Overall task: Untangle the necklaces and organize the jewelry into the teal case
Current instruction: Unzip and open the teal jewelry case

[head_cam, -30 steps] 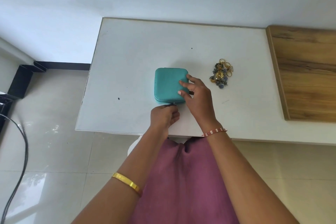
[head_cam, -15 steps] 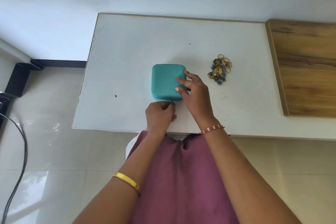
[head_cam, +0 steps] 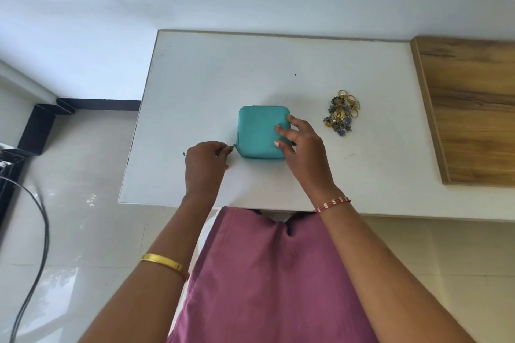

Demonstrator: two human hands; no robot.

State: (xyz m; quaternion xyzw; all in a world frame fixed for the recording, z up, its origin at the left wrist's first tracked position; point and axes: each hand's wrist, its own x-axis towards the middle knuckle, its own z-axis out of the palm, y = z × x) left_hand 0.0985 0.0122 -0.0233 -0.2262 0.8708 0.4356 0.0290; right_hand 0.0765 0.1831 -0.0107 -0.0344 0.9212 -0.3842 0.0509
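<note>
A square teal fabric zip case [head_cam: 260, 131] lies shut near the middle of the white tabletop [head_cam: 209, 78]. The left hand [head_cam: 205, 164] pinches the small metal zipper pull [head_cam: 233, 148] at the case's near-left corner. The right hand [head_cam: 302, 145] rests spread, straight fingers on the lid. A tangled heap of gold and blue jewelry [head_cam: 341, 113] lies to the right, apart from the case.

A white table [head_cam: 223, 69] stands against a pale wall, a wooden board [head_cam: 473, 108] at its right, black cables [head_cam: 41, 217] over the tiled floor.
</note>
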